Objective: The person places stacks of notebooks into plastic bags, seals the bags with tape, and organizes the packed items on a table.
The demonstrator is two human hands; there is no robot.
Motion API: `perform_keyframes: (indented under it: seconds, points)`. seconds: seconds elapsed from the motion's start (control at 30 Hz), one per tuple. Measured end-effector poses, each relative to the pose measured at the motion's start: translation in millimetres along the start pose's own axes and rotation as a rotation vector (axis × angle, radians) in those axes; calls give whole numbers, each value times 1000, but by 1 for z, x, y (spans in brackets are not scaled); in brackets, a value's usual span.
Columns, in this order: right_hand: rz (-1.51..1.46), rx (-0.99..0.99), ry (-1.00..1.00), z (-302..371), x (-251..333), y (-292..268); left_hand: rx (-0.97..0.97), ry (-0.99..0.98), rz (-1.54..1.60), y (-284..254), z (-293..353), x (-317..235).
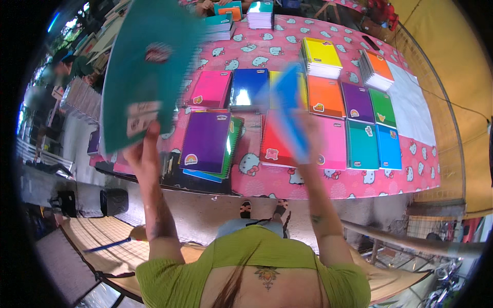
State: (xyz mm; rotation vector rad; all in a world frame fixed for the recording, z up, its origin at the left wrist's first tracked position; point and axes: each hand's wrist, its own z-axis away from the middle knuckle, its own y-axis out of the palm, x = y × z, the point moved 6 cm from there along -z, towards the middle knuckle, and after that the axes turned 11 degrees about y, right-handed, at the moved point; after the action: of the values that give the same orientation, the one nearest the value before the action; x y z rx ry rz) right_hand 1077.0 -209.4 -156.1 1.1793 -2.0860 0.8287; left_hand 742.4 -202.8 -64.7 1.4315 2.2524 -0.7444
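Note:
My left hand (143, 154) grips the lower edge of a large teal spiral notebook (138, 61), raised close in front at the left. Its thumb lies on the cover, over a pale label. My right hand (309, 134) holds a blue notebook (288, 102), tilted above the middle of the table and smeared by motion. Beneath it lie a red notebook (273, 146) and a yellow notebook (302, 91), each partly hidden. Between my hands, a purple notebook (205, 141) tops a loose pile with green and blue ones under it.
Rows of notebooks cover the pink patterned tablecloth (248, 164), among them pink (210, 88), dark blue (250, 87), orange (325, 97) and green (382, 109) ones. Taller stacks, yellow-topped (322, 54) and orange-topped (377, 69), stand behind. Another person's hands (208, 5) show at the far edge.

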Motion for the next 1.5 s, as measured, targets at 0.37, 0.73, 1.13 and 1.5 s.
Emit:
perform_keyframes:
  seconds: [0.37, 0.73, 1.13, 1.5]
  points:
    - [997, 51, 513, 52, -162, -10, 840, 177, -389, 62, 116, 18]
    - [389, -118, 623, -10, -60, -70, 886, 2, 59, 203, 170, 49]
    - [55, 614, -72, 46, -50, 159, 726, 301, -414, -19, 138, 56]
    - [539, 552, -115, -58, -161, 247, 541, -251, -623, 58, 10, 370]
